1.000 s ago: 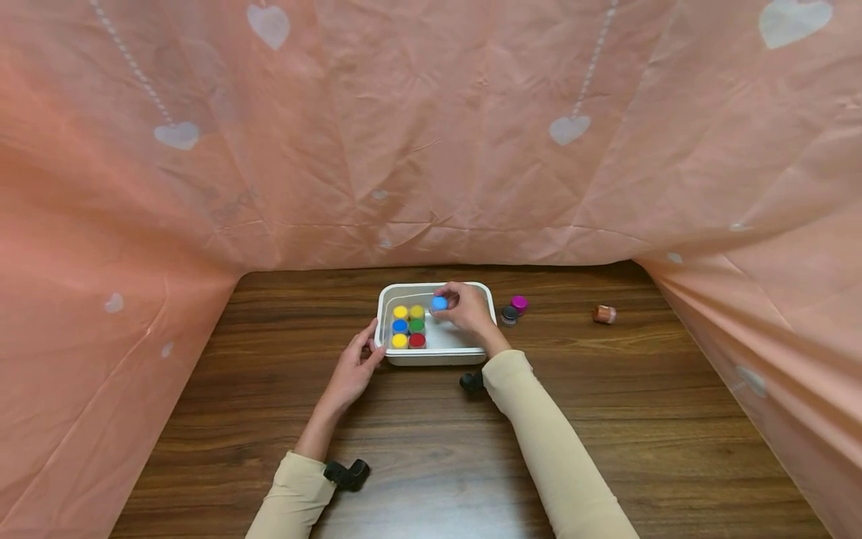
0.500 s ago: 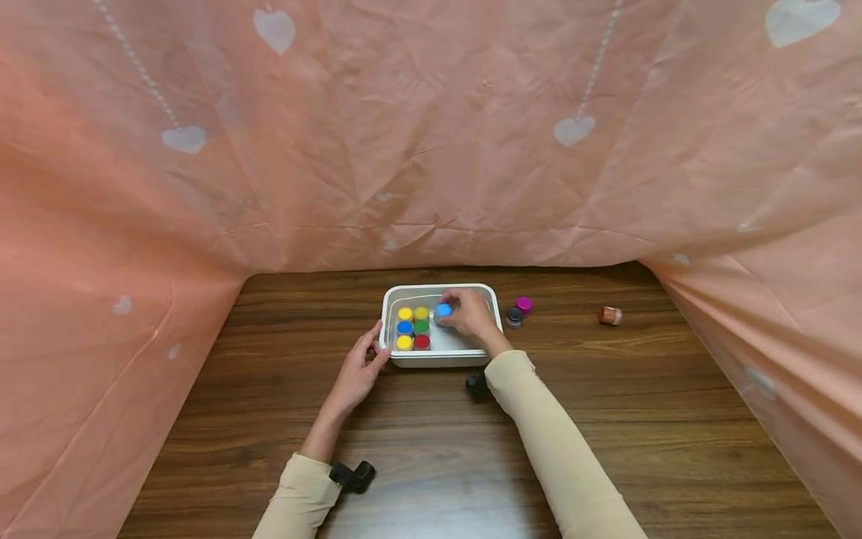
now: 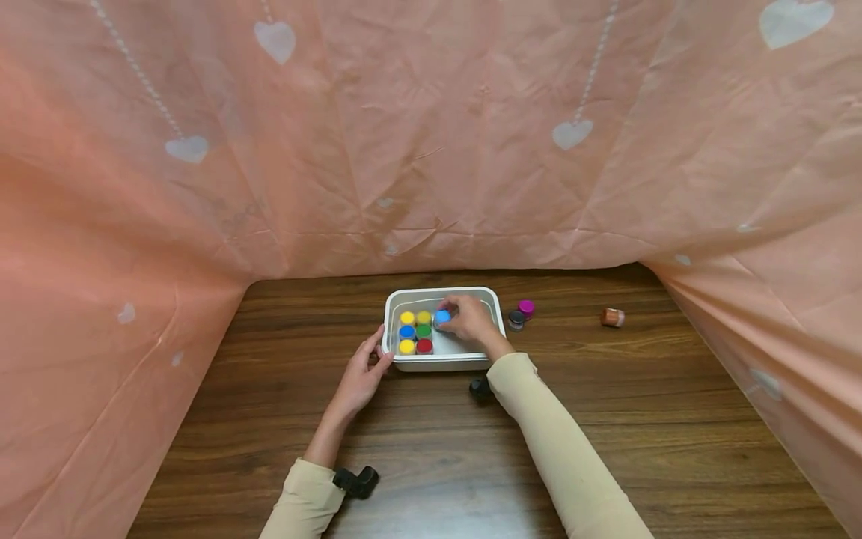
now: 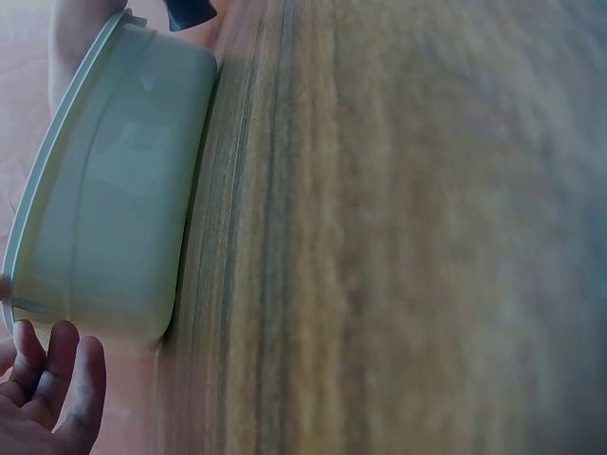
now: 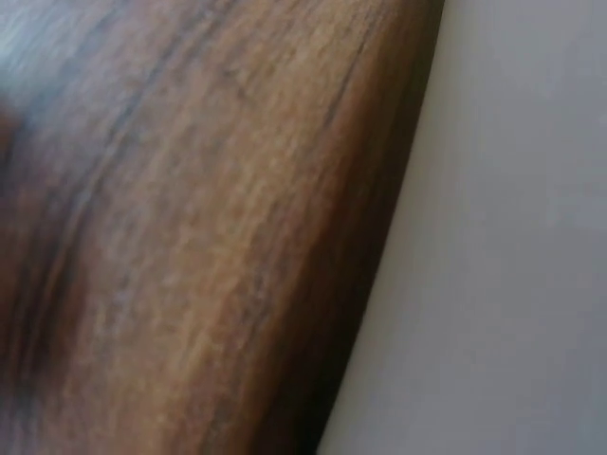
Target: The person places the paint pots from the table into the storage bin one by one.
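Observation:
A white rectangular tray (image 3: 441, 366) stands on the wooden table. In its left part several small paint pots with yellow, blue, green and red lids sit in two columns, among them a green-lidded pot (image 3: 423, 331). Inside the tray, my right hand (image 3: 469, 320) pinches a light-blue-lidded paint pot (image 3: 441, 317) beside the darker yellow one at the back. My left hand (image 3: 358, 378) holds the tray's near left corner, thumb toward the front. In the left wrist view its fingers (image 4: 87, 384) lie below the rim. The right wrist view shows only tray wall and table.
Right of the tray stand a black-lidded pot (image 3: 515, 320) and a magenta-lidded pot (image 3: 526, 308), close together. Farther right, a copper-coloured pot (image 3: 613, 317) lies on its side. A pink curtain (image 3: 431, 187) hangs behind the table and along both sides.
My right hand has lowered the light-blue-lidded pot into the tray and brought it nearer the other pots. The left hand stays at the tray's corner. The whole head view has shifted slightly.

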Action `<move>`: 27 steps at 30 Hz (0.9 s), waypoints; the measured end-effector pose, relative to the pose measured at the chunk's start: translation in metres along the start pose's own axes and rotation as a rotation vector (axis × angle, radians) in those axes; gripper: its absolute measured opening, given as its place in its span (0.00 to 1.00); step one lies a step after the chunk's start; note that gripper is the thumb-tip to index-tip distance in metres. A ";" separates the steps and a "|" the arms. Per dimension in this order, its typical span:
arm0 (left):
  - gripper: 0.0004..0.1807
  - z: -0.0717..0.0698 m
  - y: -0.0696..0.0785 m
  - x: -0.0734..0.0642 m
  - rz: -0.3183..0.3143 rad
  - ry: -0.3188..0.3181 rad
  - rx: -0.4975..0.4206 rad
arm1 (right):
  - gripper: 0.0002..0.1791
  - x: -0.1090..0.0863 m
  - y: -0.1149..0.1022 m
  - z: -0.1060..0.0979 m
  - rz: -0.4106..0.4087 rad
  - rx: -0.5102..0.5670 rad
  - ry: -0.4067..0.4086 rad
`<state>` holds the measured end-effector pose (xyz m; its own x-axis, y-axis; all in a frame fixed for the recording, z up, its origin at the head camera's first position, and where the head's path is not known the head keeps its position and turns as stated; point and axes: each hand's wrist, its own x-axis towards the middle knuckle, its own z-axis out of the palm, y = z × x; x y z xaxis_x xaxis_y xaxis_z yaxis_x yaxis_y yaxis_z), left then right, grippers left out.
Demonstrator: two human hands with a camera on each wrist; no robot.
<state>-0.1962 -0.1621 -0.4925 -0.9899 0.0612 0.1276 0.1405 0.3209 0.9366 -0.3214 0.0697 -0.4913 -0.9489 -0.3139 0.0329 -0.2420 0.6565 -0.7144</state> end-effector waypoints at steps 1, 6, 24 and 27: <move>0.32 0.001 -0.005 0.002 -0.001 0.004 0.005 | 0.18 0.000 0.000 0.000 -0.003 -0.005 -0.003; 0.33 0.001 -0.022 0.008 0.008 0.007 -0.003 | 0.17 0.000 0.000 0.000 -0.013 -0.024 -0.021; 0.32 0.000 -0.023 0.007 0.013 -0.005 -0.020 | 0.19 0.001 0.001 0.002 0.004 -0.016 -0.053; 0.33 0.001 -0.022 0.007 0.003 -0.004 -0.019 | 0.19 0.001 0.001 0.002 0.006 -0.013 -0.055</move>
<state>-0.2063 -0.1684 -0.5127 -0.9894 0.0659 0.1292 0.1432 0.3028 0.9422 -0.3220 0.0684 -0.4932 -0.9379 -0.3468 -0.0096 -0.2395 0.6672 -0.7053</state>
